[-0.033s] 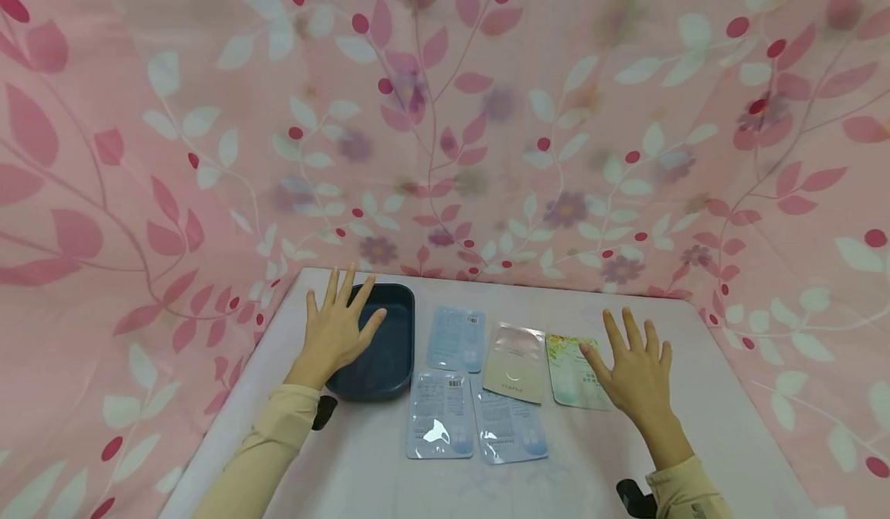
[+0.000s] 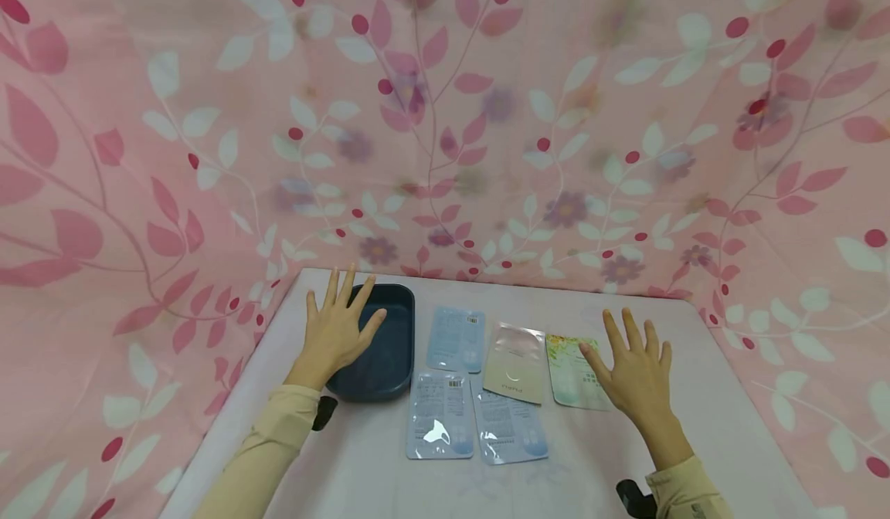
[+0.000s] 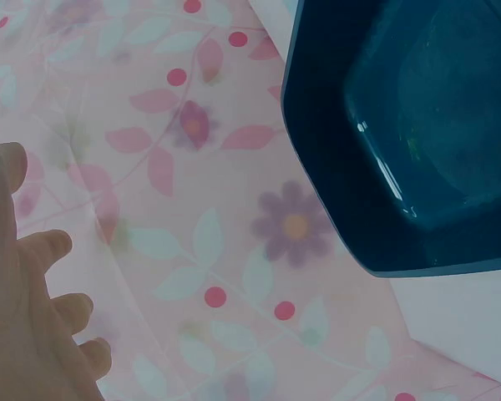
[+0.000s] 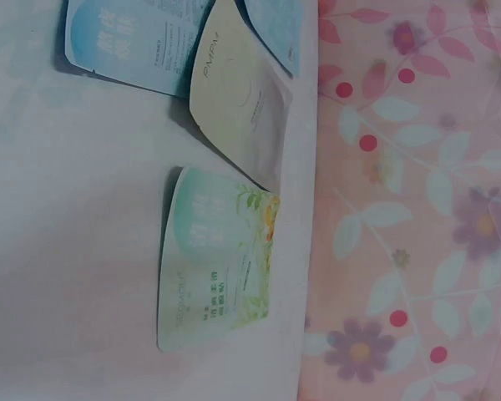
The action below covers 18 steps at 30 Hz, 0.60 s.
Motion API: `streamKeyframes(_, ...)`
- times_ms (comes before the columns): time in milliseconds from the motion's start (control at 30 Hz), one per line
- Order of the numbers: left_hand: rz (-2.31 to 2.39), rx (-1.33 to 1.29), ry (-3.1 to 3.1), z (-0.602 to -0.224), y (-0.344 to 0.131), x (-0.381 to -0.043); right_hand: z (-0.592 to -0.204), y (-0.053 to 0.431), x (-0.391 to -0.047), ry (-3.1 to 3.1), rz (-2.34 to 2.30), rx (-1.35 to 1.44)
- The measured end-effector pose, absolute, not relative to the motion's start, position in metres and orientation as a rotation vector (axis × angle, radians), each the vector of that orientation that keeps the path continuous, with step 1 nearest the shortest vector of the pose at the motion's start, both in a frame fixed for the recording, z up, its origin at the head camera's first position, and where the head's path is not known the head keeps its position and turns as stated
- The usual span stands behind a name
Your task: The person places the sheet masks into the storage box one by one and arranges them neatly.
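My left hand (image 2: pixel 336 335) hovers with spread, straight fingers, overlapping the left side of a dark blue tray (image 2: pixel 391 364) in the head view. The left wrist view shows the tray's wall (image 3: pixel 326 142) to the right of the fingers. Spread and holding nothing, my right hand (image 2: pixel 636 376) is nearest a green-and-white sachet (image 2: pixel 572 376), overlapping its right edge in the head view. Left of that sachet, a cream sachet with a silvery end (image 2: pixel 513 372) partly covers a light blue sachet (image 2: pixel 511 430). Two more blue sachets (image 2: pixel 440 418) lie beside the tray, one farther back.
A white-covered table (image 2: pixel 591 473) carries everything. Pink floral cloth (image 2: pixel 445 156) hangs behind it and along both sides. Dark straps or mounts (image 2: pixel 324 412) show at both wrists.
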<state>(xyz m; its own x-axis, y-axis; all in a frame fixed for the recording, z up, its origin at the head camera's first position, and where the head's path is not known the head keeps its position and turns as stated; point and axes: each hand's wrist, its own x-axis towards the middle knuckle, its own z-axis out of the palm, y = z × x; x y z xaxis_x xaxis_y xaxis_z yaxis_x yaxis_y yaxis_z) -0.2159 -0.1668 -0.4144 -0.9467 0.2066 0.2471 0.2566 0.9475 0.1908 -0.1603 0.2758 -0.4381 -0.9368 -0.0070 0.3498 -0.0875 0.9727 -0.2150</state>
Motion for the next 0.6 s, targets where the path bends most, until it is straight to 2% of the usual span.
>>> streamKeyframes(600, -0.346, -0.349, -2.883, -0.4131, -0.1696, -0.2142, -0.4407, 0.2762, -0.1552, -2.728, 0.360, 0.074)
